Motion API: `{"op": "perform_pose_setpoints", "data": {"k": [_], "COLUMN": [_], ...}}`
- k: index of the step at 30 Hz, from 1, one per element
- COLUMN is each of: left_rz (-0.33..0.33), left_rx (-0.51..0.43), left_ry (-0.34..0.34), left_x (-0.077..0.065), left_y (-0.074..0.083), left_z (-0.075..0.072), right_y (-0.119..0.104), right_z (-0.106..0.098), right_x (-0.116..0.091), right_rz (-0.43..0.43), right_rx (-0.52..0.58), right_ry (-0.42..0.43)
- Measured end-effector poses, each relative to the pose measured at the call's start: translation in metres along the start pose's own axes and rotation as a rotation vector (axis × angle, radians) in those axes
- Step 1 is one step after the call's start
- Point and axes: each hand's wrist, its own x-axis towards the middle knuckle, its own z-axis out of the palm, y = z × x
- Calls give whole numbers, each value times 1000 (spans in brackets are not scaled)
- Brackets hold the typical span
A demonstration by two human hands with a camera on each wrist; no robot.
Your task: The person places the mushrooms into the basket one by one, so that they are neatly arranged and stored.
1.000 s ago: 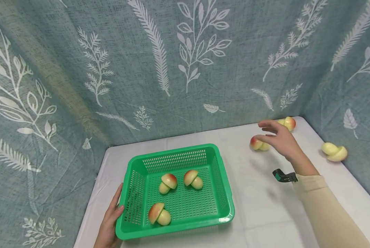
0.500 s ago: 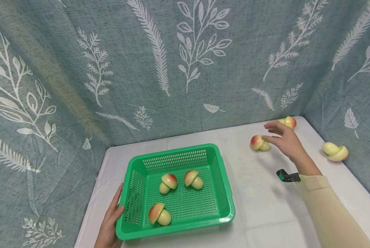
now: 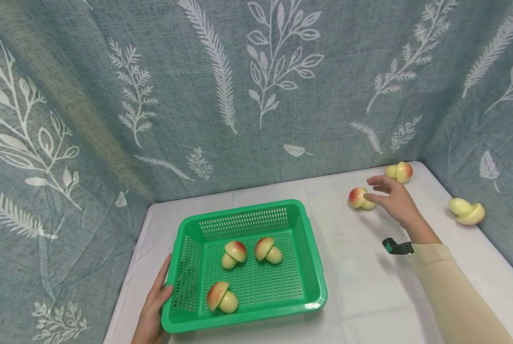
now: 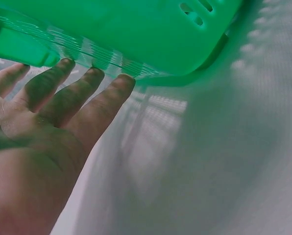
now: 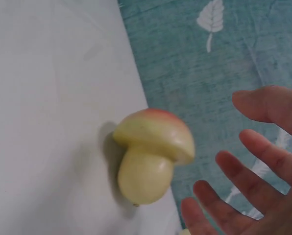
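My left hand (image 3: 153, 303) rests against the left side of a green plastic basket (image 3: 316, 267); in the left wrist view its straight fingers (image 4: 99, 105) touch the slotted wall. Inside the basket lie three toy mushrooms, including a red-capped mushroom (image 3: 235, 253). Over the table at right, my right hand (image 3: 394, 200) holds nothing, its fingers spread and slightly bent. Its thumb overlaps a red-and-yellow mushroom (image 3: 358, 197) in the head view, and another mushroom (image 3: 403, 172) lies just behind the fingers. The right wrist view shows a mushroom (image 5: 146, 181) beside the hand.
A pale yellow mushroom (image 3: 471, 213) sits by the right table edge. White cloth (image 3: 351, 286) covers the table. Blue-green leaf-print curtains (image 3: 256, 119) stand along the back and both sides. A small black camera (image 3: 397, 246) is strapped to my right wrist.
My right hand has shifted a little right, then slightly lower, uncovering more of the back mushroom. The left hand and the basket have stayed in place.
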Motion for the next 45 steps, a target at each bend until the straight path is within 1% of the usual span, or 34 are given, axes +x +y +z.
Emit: {"op": "perform_pose_setpoints", "data": {"k": [3, 10, 17, 28, 31, 37, 41, 45], "left_rz": [1, 16, 2, -9, -3, 33, 45, 55], "left_rx": [9, 10, 7, 18, 3, 17, -1, 2], "left_ry": [2, -4, -6, 4, -2, -16, -28, -31], "left_x": [0, -1, 0, 0, -1, -7, -4, -2], "left_y": [0, 0, -1, -1, -2, -4, -5, -5], "left_z": [0, 0, 0, -1, -2, -4, -4, -3], "right_y": [5, 14, 22, 23, 24, 24, 24, 23], "right_z": [2, 8, 12, 18, 20, 23, 21, 19], "right_x": [2, 7, 10, 14, 14, 12, 11, 11], "right_rz": [-9, 31, 20, 46, 47, 66, 56, 54], "right_rx": [-7, -18, -28, -40, -39, -63, -74, -66], "right_ry": [-1, -23, -24, -10, -8, -17, 9, 11]}}
